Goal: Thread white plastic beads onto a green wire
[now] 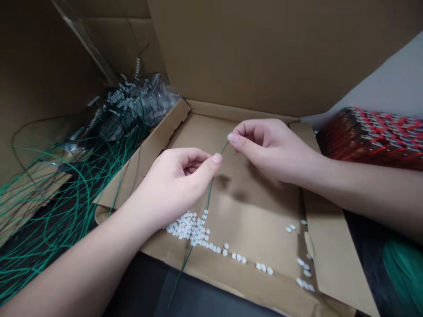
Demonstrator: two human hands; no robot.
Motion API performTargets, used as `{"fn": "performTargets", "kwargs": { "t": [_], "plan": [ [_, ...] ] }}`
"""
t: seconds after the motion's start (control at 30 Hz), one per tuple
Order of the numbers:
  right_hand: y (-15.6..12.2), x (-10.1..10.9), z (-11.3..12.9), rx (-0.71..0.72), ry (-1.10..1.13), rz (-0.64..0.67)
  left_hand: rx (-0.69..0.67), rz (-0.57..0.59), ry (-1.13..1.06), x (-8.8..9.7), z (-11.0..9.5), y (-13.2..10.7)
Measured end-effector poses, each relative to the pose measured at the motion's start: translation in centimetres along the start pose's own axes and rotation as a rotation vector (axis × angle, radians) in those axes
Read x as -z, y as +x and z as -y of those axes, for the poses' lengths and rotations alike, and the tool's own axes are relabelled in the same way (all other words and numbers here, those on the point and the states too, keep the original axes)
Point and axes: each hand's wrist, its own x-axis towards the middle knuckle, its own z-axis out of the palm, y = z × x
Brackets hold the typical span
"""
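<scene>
Over a shallow cardboard tray (257,211), my left hand (185,176) pinches a thin green wire (209,193) between thumb and forefinger. My right hand (264,145) is closed at the wire's upper end, thumb against fingertip; whether a small bead sits in that pinch cannot be made out. Several white beads (200,226) are strung lower on the wire, which runs down past the tray's front edge. A pile of loose white beads (181,226) lies below my left hand, partly hidden by it.
Many green wires (79,189) with white beads spread at the left, beside a clear plastic bag (155,94). Stray beads (264,267) lie along the tray's front and right. Red bundled pieces (386,136) stand at the right. Tall cardboard (264,53) rises behind.
</scene>
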Motion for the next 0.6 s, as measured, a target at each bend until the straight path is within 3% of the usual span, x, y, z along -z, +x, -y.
{"fn": "performTargets", "kwargs": {
  "t": [0.1, 0.3, 0.47, 0.6],
  "plan": [
    [-0.3, 0.1, 0.5, 0.086, -0.041, 0.052, 0.033, 0.051, -0.1, -0.3, 0.3, 0.2],
    [-0.7, -0.1, 0.5, 0.111, -0.082, 0.186, 0.095, 0.017, -0.176, -0.3, 0.2, 0.2],
    [-0.4, -0.1, 0.6, 0.098, -0.046, 0.188, 0.087, 0.052, -0.158, 0.0, 0.4, 0.1],
    [-1.4, 1.1, 1.7, 0.111, -0.092, 0.214, 0.082, 0.028, -0.14, -0.2, 0.5, 0.3]
  ]
}}
